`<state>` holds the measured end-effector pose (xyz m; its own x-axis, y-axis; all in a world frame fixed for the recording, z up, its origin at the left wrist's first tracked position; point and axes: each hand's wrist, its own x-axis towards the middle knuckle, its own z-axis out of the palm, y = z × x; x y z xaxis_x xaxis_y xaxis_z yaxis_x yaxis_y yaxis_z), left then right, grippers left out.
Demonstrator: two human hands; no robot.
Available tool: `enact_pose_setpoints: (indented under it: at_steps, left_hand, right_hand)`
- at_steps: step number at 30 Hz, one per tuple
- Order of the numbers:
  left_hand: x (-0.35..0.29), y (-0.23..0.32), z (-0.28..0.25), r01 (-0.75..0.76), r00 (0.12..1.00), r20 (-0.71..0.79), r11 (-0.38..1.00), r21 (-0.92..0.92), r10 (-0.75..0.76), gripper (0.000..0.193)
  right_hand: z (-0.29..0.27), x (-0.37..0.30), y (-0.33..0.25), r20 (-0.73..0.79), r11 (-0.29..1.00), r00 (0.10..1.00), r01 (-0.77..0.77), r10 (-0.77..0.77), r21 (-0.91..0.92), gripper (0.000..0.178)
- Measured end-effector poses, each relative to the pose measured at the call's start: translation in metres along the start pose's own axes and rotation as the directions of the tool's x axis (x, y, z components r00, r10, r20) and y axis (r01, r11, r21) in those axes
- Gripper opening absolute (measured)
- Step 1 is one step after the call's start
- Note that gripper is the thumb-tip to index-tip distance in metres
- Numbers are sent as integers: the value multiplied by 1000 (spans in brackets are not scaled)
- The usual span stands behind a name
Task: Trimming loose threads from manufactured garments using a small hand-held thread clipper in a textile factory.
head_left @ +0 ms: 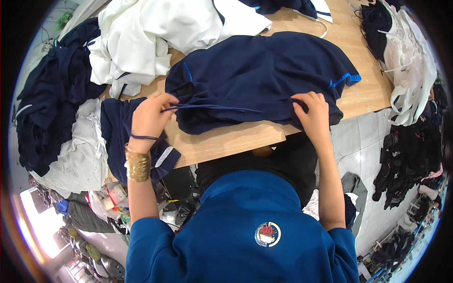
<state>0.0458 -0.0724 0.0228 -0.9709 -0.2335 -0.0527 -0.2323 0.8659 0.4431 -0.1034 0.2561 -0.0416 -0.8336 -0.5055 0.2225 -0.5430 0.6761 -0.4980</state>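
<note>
A dark navy garment [264, 66] with bright blue trim lies spread on the wooden table in front of me. Its near edge is bunched into folds. My left hand [153, 115], wearing a gold cuff and a dark band at the wrist, pinches a navy cord [212, 107] at its left end. The cord runs to the right across the near part of the garment, and its far end merges with the dark fabric. On the right, my right hand [311, 111] has its thumb and fingers closed on a dark fold at the garment's near edge.
White garments [137, 42] are heaped beyond my left hand, with a navy pile [54, 94] further left. Another navy piece [118, 122] hangs over the wooden table's [226, 141] near-left edge. At the far right hang white [410, 61] and black clothes [406, 155].
</note>
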Motion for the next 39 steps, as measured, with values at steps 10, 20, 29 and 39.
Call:
enact_pose_setpoints:
  at_steps: [10,20,29,39]
  left_hand:
    - [-44,34,-45,-89,880,381,888,-450,282,37]
    - [3,-6,49,96,995,58,586,-805,-83,11]
    - [-4,-17,15,82,989,44,275,-958,-144,9]
    - [-6,1,6,55,990,3,364,-930,-142,9]
  right_hand:
    - [-5,-5,-3,-139,967,979,-117,151,225,9]
    - [-53,2,-11,14,658,937,-256,349,708,9]
    - [-73,-10,-1,-60,526,916,-174,397,832,10]
    - [-79,-17,13,-95,534,912,-146,398,833,13]
